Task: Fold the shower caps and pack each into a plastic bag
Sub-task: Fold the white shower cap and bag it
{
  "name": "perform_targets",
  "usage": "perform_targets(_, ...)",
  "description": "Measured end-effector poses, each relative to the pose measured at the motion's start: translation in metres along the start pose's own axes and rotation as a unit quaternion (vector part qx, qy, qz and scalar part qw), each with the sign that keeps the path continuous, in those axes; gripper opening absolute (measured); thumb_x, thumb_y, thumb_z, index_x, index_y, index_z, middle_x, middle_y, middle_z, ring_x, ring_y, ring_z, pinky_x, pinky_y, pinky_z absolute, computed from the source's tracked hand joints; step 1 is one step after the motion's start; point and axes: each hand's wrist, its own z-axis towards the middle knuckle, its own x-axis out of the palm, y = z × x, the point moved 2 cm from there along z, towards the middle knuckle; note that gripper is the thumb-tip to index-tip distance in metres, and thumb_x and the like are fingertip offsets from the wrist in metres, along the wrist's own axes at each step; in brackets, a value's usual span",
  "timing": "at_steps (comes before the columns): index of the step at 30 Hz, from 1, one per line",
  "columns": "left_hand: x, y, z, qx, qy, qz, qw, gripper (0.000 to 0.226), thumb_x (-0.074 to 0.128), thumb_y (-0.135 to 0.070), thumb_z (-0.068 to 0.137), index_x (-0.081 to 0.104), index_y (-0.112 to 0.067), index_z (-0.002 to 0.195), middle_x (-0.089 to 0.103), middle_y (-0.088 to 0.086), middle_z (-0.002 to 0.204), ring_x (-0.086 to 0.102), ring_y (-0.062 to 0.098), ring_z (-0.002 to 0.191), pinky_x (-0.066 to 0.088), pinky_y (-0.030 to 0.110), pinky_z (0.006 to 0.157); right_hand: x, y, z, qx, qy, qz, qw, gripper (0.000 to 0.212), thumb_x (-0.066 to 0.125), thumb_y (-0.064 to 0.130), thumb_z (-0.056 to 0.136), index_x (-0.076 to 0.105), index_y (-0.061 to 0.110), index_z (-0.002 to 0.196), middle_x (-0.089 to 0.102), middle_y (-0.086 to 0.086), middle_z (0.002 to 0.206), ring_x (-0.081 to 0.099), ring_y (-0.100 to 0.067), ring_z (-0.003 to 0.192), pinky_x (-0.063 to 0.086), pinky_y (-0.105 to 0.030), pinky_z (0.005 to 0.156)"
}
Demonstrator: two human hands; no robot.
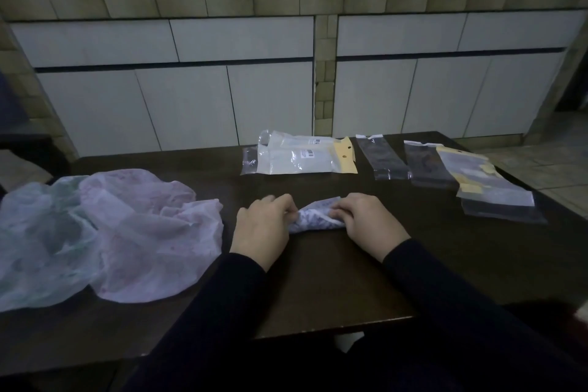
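head view: we pinch the folded shower cap [318, 216] mid-bench [318, 280], left hand [264, 226] and right hand [366, 219] each with a curled grip on one end. slack fingers could let it spring open. loose caps [105, 232] crowd our left; plastic bags [388, 157] lie beyond, with bare room between.

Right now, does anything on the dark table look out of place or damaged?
Nothing stands out. Both hands, left and right, grip a small folded patterned shower cap. Loose translucent caps lie crumpled at the left, awaiting folding; clear plastic bags lie flat behind.
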Motion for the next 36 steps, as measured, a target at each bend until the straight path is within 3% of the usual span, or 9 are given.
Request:
perform_targets(4, 0.001, -0.006, -0.005, 0.083, -0.086, 0.061, 0.991, 0.021, 0.057, -0.026, 0.091, 0.060, -0.032, 0.111, 0.049, -0.009, 0.118, 0.042, 0.012, 0.107, 0.020, 0.027, 0.079, 0.001, -0.002, -0.007, -0.048, -0.098, -0.024, 0.994, 0.027, 0.054, 0.026, 0.095, 0.063, 0.021, 0.119, 0.050, 0.002, 0.112, 0.044, -0.009, 0.104, 0.034, -0.018, 0.086)
perform_targets(9, 0.008, -0.011, -0.006, 0.091, -0.044, 0.057, 0.993, 0.032, 0.048, -0.020, 0.094, 0.060, -0.030, 0.121, 0.056, -0.010, 0.117, 0.048, 0.012, 0.104, 0.022, 0.023, 0.074, 0.003, 0.003, -0.008, -0.111, -0.083, -0.074, 0.988, 0.024, 0.055, 0.013, 0.094, 0.068, 0.016, 0.113, 0.059, 0.001, 0.112, 0.046, -0.011, 0.106, 0.033, -0.016, 0.088)
perform_targets(14, 0.009, -0.009, -0.007, 0.065, -0.016, 0.038, 0.997, 0.033, 0.055, -0.049, 0.089, 0.061, -0.034, 0.118, 0.056, -0.014, 0.111, 0.049, 0.010, 0.108, 0.031, 0.029, 0.081, 0.004, 0.001, -0.009, -0.067, -0.041, -0.056, 0.995, 0.026, 0.049, 0.021, 0.097, 0.065, 0.018, 0.117, 0.058, 0.001, 0.108, 0.052, -0.011, 0.102, 0.041, -0.021, 0.088)
perform_targets(18, 0.009, -0.007, 0.001, 0.044, -0.001, 0.033, 0.998, 0.028, 0.055, -0.041, 0.093, 0.061, -0.034, 0.119, 0.055, -0.011, 0.112, 0.048, 0.012, 0.111, 0.031, 0.032, 0.083, 0.004, 0.001, -0.014, -0.079, -0.018, -0.072, 0.994, 0.035, 0.055, 0.045, 0.091, 0.064, 0.022, 0.117, 0.058, 0.005, 0.104, 0.048, -0.006, 0.096, 0.040, -0.020, 0.083)
perform_targets(23, 0.012, -0.011, 0.001, 0.057, -0.011, 0.058, 0.997, 0.029, 0.046, -0.041, 0.097, 0.059, -0.033, 0.121, 0.056, -0.010, 0.112, 0.048, 0.012, 0.108, 0.028, 0.031, 0.082, 0.003, -0.001, -0.009, -0.073, -0.019, -0.085, 0.993, 0.026, 0.051, 0.035, 0.096, 0.066, 0.021, 0.112, 0.063, 0.002, 0.105, 0.049, -0.009, 0.099, 0.040, -0.023, 0.086)
perform_targets(30, 0.014, -0.012, 0.001, 0.058, -0.020, 0.094, 0.994, 0.026, 0.040, -0.036, 0.100, 0.057, -0.031, 0.119, 0.054, -0.007, 0.109, 0.049, 0.015, 0.104, 0.025, 0.032, 0.079, -0.002, -0.001, -0.007, -0.041, -0.054, -0.147, 0.987, 0.028, 0.041, 0.037, 0.099, 0.063, 0.032, 0.116, 0.064, 0.008, 0.105, 0.046, -0.014, 0.102, 0.031, -0.036, 0.093)
perform_targets(36, 0.011, -0.015, 0.010, 0.019, 0.034, 0.084, 0.996, 0.026, 0.037, -0.036, 0.101, 0.053, -0.029, 0.119, 0.055, -0.004, 0.110, 0.052, 0.018, 0.105, 0.030, 0.038, 0.089, 0.006, -0.008, 0.012, 0.075, -0.024, -0.054, 0.995, 0.027, 0.042, 0.043, 0.098, 0.063, 0.034, 0.113, 0.064, 0.008, 0.111, 0.052, -0.015, 0.109, 0.029, -0.041, 0.097)
